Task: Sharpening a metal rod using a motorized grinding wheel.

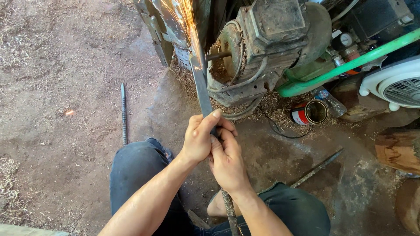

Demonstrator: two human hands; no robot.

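Both your hands are clenched around a long flat metal blade point(202, 89) at the centre of the frame: your left hand point(199, 139) grips it higher up with the thumb pressed along it, your right hand point(227, 164) just below, touching the left. The blade's tip meets the grinder at top centre, where sparks point(186, 19) fly beside the electric motor point(267, 43). A ribbed steel rod point(124, 113) lies on the dirt floor point(57, 87) at left.

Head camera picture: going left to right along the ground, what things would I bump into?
Ribbed steel rod lying on the dirt → flat grey metal blade throwing sparks → red and white open tin can → white plastic fan.
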